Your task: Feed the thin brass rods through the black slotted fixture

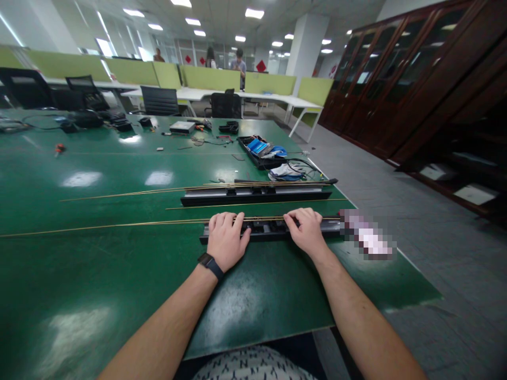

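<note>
A long black rail (271, 237) with a grey metal inside lies across the table in front of me. Thin gold-coloured strips (119, 226) run along its far edge and stretch far out to the left. My left hand (227, 240), with a dark watch on the wrist, is wrapped over the rail's left part, thumb on the near side. Over the right part my right hand (307, 229) has curled fingers, its thumb and forefinger closed at the strips; its fingertips are partly hidden. Behind lies a second black rail (257, 198) with more gold strips on top.
A black tray (253, 158) holds blue packs; a bundle of gloves (287, 171) and a cable lie beside it. A blurred-out object (368, 235) is near the green table's (138, 295) right edge. Tools and electronics lie farther back. People stand beyond the partitions (209, 77).
</note>
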A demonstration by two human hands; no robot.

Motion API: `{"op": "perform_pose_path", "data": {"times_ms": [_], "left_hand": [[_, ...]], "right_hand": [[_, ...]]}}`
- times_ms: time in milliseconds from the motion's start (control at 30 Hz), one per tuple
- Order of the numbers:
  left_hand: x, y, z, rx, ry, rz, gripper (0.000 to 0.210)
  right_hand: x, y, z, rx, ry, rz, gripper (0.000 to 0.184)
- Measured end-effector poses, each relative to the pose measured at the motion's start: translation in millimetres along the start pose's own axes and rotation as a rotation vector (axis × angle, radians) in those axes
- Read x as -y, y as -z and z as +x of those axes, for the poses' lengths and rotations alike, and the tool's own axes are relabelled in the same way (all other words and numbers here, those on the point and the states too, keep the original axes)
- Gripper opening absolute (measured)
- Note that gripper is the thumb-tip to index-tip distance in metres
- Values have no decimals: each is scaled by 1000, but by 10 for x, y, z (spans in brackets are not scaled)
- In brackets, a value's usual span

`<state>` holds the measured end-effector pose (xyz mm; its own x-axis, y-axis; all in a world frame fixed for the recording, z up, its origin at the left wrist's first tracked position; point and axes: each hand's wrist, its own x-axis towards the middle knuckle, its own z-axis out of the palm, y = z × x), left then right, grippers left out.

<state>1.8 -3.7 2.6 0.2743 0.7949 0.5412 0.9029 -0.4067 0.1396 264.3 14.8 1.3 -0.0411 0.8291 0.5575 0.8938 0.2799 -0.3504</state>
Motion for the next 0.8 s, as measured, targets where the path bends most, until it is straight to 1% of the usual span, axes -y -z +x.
{"op": "perform_pose_path", "data": {"times_ms": [200, 467, 800], "left_hand": [[-4, -4, 7, -10, 1, -10, 40], [-5, 1, 6, 1, 2, -8, 41], [-2, -1, 4, 2, 2, -10, 40]], "right_hand": [[-7, 4, 11, 26, -2, 0, 29], [4, 6, 3, -8, -14, 9, 29], [5, 15, 10, 22, -4, -6, 31]]}}
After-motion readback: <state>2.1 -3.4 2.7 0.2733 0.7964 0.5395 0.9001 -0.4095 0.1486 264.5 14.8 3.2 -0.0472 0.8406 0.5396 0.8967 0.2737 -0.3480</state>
